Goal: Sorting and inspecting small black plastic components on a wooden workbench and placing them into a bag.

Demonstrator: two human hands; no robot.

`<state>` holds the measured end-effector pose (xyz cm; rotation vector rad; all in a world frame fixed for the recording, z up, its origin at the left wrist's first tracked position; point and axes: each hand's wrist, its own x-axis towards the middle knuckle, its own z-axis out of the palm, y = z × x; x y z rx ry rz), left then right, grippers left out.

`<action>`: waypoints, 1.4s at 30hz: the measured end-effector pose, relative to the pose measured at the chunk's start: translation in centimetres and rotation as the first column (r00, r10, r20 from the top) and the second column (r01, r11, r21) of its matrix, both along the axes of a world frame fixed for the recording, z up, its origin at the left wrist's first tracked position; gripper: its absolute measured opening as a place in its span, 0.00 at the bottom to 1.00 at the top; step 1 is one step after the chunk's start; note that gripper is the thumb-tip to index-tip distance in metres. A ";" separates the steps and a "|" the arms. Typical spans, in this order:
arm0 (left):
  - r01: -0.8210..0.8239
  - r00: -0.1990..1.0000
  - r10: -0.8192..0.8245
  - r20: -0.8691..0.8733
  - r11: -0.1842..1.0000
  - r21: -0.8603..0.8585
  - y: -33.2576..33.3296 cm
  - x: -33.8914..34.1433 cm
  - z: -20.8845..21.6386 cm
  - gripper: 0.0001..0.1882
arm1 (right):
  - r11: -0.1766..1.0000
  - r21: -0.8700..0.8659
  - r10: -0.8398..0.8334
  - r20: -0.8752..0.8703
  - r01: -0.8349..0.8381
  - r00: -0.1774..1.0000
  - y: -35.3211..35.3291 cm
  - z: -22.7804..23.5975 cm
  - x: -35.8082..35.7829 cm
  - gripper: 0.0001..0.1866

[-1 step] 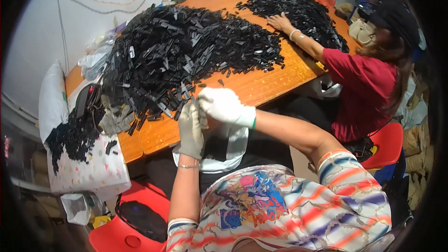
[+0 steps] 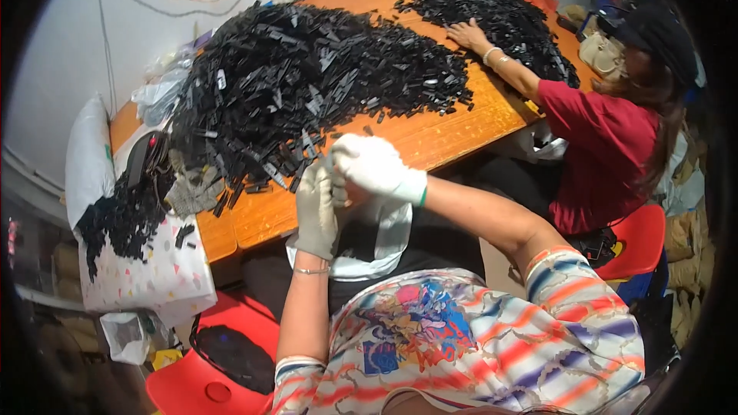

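Note:
My left hand (image 2: 316, 211), in a greyish glove, and my right hand (image 2: 373, 167), in a white glove with a green cuff, meet at the table's front edge. Fingers of both are curled and pressed together; whatever they hold is too small or covered to make out. Just beyond them a big heap of small black plastic pieces (image 2: 269, 84) spreads over the orange wooden table (image 2: 430, 142). Below my hands, a white plastic bag (image 2: 393, 234) lies over my lap.
At right, a person in a red shirt (image 2: 596, 138) rests a bare hand (image 2: 469, 34) by another black heap (image 2: 503, 19). More black pieces (image 2: 123, 219) and a grey knitted glove (image 2: 192, 188) lie at left. A red chair (image 2: 254, 338) stands nearby, lower left.
The whole view has shifted slightly. My hands stay together in nearly the same pose, and the other person's hand remains beside its heap.

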<state>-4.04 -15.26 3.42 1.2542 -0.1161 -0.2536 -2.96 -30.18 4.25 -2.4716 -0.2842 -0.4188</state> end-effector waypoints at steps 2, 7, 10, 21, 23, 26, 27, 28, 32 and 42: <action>0.022 0.997 -0.027 -0.071 0.997 -0.071 0.7 0.0 -1.1 0.10 | 0.979 0.199 0.049 -0.067 -0.034 0.997 -0.8 0.8 0.3 0.16; 0.031 0.977 -0.068 -0.202 0.983 -0.181 1.5 -1.6 -1.5 0.09 | 0.771 0.566 0.449 -0.161 -0.291 0.879 -2.7 1.3 -0.5 0.15; 0.094 0.965 -0.137 -0.225 0.977 -0.193 1.4 -2.8 -0.8 0.10 | 0.567 0.821 0.528 -0.300 -0.067 0.795 -1.5 0.8 -1.6 0.14; 0.044 0.999 -0.054 0.005 0.860 0.508 4.4 -7.1 -5.5 0.13 | 0.973 0.073 0.229 -0.369 -0.217 0.901 -1.9 -1.4 -2.2 0.16; -0.176 0.932 -0.120 0.342 0.674 0.718 5.3 -7.6 -6.7 0.14 | 0.976 0.099 0.210 -0.182 -0.194 0.961 -4.3 -2.2 0.2 0.16; -0.275 0.865 -0.303 0.400 0.379 0.883 5.2 -7.6 -5.8 0.16 | 0.980 0.031 -0.190 -0.114 0.194 0.975 -5.2 -1.5 2.2 0.11; -0.270 0.859 -0.313 0.406 0.397 0.877 5.2 -7.5 -5.4 0.15 | 0.974 -0.018 -0.227 -0.087 0.226 0.970 -5.3 -1.5 2.9 0.10; -0.265 0.851 -0.323 0.413 0.415 0.870 5.2 -7.2 -5.1 0.14 | 0.972 -0.071 -0.225 -0.030 0.222 0.974 -5.5 -1.8 3.7 0.11; -0.462 0.808 -0.256 0.530 0.282 0.841 4.6 -3.9 -2.1 0.13 | 0.953 -0.240 -0.198 -0.028 0.186 0.980 -5.0 -2.2 5.4 0.13; -0.457 0.854 -0.249 0.457 0.064 0.887 2.0 3.3 -1.2 0.11 | 0.969 -0.217 -0.153 -0.165 0.116 0.974 -5.8 -3.4 6.6 0.11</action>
